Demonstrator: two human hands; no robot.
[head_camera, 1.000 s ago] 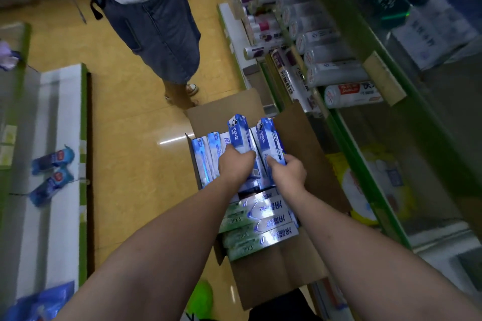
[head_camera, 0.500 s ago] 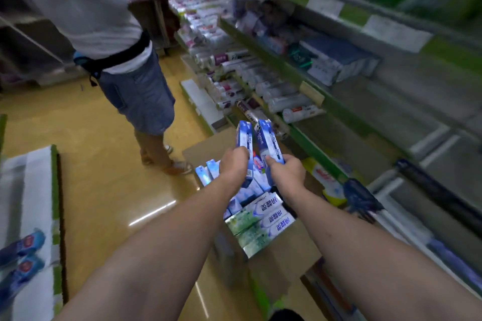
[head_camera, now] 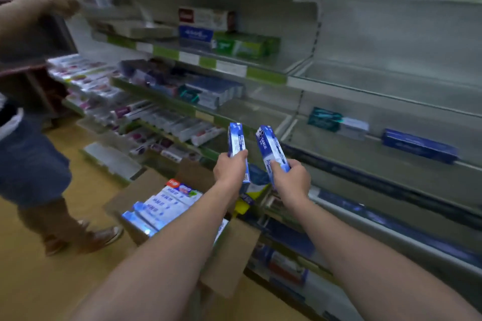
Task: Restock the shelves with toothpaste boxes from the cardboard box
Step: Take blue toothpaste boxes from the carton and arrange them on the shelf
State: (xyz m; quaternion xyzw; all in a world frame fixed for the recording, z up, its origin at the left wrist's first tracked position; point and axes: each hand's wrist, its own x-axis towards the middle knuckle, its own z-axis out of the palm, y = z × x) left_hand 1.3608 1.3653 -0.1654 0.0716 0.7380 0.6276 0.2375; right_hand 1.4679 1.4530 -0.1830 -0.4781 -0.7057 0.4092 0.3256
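In the head view, the left hand [head_camera: 229, 169] has its fingers curled around one blue toothpaste box [head_camera: 236, 143], and the right hand [head_camera: 290, 180] pinches a second blue box [head_camera: 270, 146] in the same way. Both boxes stand nearly upright, side by side, in front of the shelves [head_camera: 365, 154]. Below them the open cardboard box [head_camera: 229, 250] holds several more boxes, too blurred to count.

glossy printed toothpaste boxes [head_camera: 271, 150], matt brown cardboard box [head_camera: 229, 250], shiny floor [head_camera: 39, 281].

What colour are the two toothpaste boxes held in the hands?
Blue and white, both boxes; the head view shows them.
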